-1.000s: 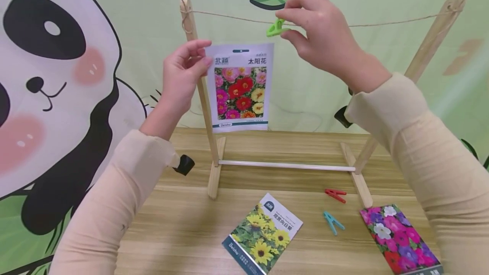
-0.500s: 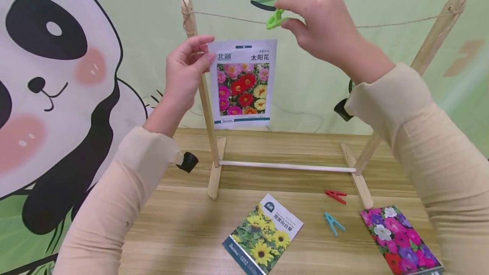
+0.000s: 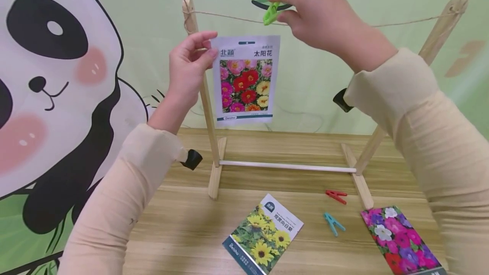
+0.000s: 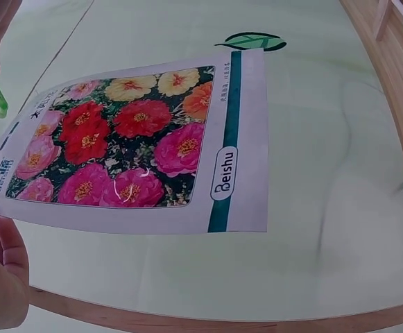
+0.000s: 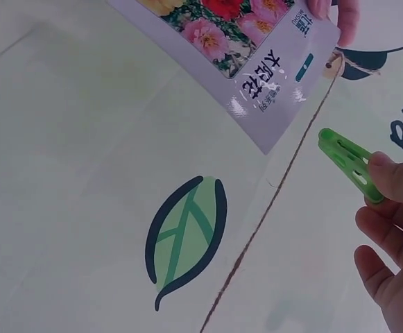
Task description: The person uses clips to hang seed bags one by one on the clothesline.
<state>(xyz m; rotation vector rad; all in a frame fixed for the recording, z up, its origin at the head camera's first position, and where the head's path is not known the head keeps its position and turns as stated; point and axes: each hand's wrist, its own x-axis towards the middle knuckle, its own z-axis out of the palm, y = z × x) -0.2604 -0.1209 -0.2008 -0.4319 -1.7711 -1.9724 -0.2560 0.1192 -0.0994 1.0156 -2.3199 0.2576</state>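
Observation:
My left hand [image 3: 189, 65] pinches the upper left edge of a white seed packet [image 3: 246, 79] printed with red, pink and yellow flowers. The packet hangs upright just below a thin twine [image 3: 233, 16]. Thumb and fingers of my right hand [image 3: 315, 9] pinch a green clothespin [image 3: 271, 13] by its handle ends, its nose pointing down and left. In the head view the clothespin overlaps the twine above the packet's top edge. The right wrist view shows the clothespin [image 5: 352, 164] to one side of the twine [image 5: 277, 189], apart from the packet [image 5: 256, 90].
The twine runs between two wooden posts [image 3: 439, 33] joined low by a white rod [image 3: 286, 166]. On the wooden table [image 3: 172, 232] lie a sunflower packet [image 3: 263, 234], a petunia-like flower packet [image 3: 401, 239], a red clothespin [image 3: 336, 196] and a blue clothespin [image 3: 334, 223]. A panda-printed cloth [image 3: 91, 20] hangs behind.
The left hand has raised the packet slightly and shifted it right, closer to the twine. The right hand has moved up a little, and the green clothespin has tilted its nose further downward.

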